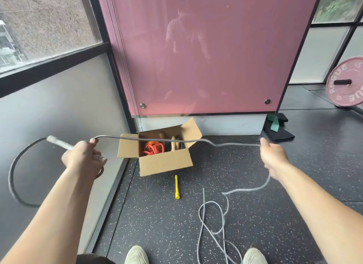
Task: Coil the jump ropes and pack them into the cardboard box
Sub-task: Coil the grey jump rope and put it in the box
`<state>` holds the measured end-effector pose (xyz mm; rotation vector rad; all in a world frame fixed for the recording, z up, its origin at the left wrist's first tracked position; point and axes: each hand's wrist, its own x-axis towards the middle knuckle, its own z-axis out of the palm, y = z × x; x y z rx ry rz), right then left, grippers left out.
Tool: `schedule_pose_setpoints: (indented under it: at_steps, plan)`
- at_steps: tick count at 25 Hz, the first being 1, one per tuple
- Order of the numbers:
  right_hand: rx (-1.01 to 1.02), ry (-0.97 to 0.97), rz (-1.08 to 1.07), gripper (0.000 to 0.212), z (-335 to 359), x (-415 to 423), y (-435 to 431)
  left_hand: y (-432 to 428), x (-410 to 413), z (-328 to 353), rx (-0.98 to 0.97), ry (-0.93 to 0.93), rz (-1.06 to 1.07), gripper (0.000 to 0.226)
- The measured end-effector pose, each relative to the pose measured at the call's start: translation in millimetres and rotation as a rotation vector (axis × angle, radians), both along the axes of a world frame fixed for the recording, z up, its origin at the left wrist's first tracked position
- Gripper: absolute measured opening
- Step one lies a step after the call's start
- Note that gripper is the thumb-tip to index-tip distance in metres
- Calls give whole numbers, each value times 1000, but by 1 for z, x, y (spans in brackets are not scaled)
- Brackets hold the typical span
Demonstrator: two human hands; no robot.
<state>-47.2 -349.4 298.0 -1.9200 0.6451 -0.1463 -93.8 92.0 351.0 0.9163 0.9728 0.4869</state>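
A grey jump rope [157, 140] stretches between my two hands, above the open cardboard box [165, 162]. My left hand [83, 158] grips the rope's grey handles [59, 143] and pinches the rope at its fingertips; one loop [13, 175] hangs down to the left. My right hand [272, 157] holds the rope, and the slack falls to tangled loops [213, 222] on the floor by my shoes. Inside the box lie a coiled orange rope [153, 148], a dark rope and wooden handles [173, 144].
A yellow handle [177, 187] lies on the speckled floor in front of the box. The box stands against a pink panel [206, 53]. Black pads with a green band [277, 129] lie at the right, a pink weight plate [346, 83] farther right. A wall and window close the left side.
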Motion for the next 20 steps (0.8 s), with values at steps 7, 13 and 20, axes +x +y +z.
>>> schedule_pose_setpoints:
  at_steps: [7, 13, 20]
  plan:
    - [-336, 79, 131, 56, -19, 6, -13, -7, 3, -6, 39, 30, -17, 23]
    - [-676, 82, 461, 26, -16, -1, 19, -59, -1, -8, 298, 66, -401, 15]
    - [-124, -117, 930, 55, 30, -70, 151, -146, 1, -29, 510, 122, -840, 18]
